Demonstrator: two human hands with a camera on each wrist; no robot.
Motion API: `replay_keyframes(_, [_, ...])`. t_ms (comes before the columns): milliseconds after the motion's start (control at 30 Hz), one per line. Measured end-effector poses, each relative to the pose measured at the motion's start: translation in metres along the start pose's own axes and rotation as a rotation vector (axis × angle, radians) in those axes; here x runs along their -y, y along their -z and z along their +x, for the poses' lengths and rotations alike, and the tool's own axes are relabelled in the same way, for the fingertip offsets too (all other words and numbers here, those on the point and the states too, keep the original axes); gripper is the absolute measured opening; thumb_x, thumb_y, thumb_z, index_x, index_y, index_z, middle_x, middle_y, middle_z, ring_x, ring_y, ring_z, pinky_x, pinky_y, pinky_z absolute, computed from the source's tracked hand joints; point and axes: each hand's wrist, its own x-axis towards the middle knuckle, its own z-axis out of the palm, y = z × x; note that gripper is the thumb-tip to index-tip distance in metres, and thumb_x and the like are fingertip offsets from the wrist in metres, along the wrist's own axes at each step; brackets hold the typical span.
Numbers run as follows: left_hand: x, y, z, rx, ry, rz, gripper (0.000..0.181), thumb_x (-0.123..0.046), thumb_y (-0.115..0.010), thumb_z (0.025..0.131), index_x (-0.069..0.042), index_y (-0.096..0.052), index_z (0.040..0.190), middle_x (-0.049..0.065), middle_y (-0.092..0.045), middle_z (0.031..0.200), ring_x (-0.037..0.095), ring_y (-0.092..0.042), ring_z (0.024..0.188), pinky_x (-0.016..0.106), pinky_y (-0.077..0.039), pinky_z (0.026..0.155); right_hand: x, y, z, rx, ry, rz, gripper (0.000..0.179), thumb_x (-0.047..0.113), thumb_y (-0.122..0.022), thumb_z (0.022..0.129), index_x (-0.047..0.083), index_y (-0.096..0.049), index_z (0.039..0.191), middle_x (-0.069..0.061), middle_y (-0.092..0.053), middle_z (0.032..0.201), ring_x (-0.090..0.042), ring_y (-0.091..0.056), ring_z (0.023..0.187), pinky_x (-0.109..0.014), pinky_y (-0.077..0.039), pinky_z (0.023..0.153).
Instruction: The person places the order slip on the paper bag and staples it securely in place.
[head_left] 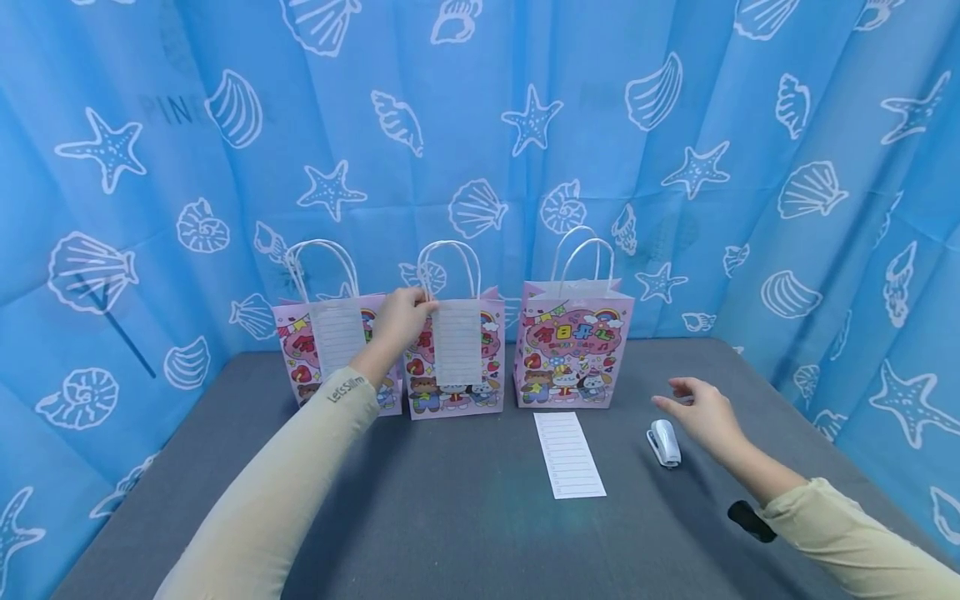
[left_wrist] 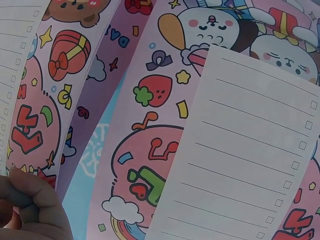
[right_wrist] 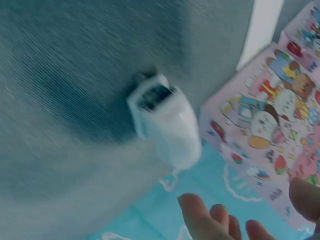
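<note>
My left hand (head_left: 402,320) is at the top left corner of a lined checklist sheet (head_left: 458,342) that hangs against the front of the middle pink gift bag (head_left: 491,396). Its thumb and curled fingers pinch that corner, close by the bag's rim; in the left wrist view the fingertips (left_wrist: 30,192) show at the lower left. Over the table on the right, my right hand (head_left: 708,417) has its fingers loosely spread, with nothing between them. A small white stapler (right_wrist: 172,127) lies beside it on the table, apart from the fingers.
The left gift bag (head_left: 386,400) also bears a lined sheet (left_wrist: 240,150) on its front. A third bag (head_left: 573,354) stands to the right, with a loose checklist (head_left: 570,456) flat before it. Behind the grey table (head_left: 450,517) hangs a blue seashell curtain (head_left: 480,108).
</note>
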Motion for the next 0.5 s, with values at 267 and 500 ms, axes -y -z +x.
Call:
replay_keyframes(267, [0.001, -0.001, 0.002, 0.002, -0.002, -0.001, 0.035, -0.028, -0.055, 0.101, -0.007, -0.048, 0.073, 0.005, -0.042, 0.066, 0.016, -0.035, 0.056, 0.029, -0.031, 0.053, -0.012, -0.006, -0.001, 0.156, -0.193, 0.1, 0.065, 0.023, -0.059, 0.097, -0.02, -0.031, 0.136, -0.042, -0.038, 0.129, -0.052, -0.045, 0.115, -0.051, -0.055, 0.074])
replay_keyframes(500, [0.002, -0.001, 0.003, 0.006, -0.003, -0.006, 0.035, -0.027, -0.055, 0.101, -0.008, -0.047, 0.073, 0.005, -0.042, 0.066, 0.016, -0.034, 0.056, 0.029, -0.031, 0.053, -0.022, -0.009, 0.0, 0.178, -0.246, 0.127, 0.065, 0.022, -0.06, 0.097, -0.021, -0.03, 0.136, -0.041, -0.038, 0.129, -0.051, -0.045, 0.116, -0.054, -0.053, 0.078])
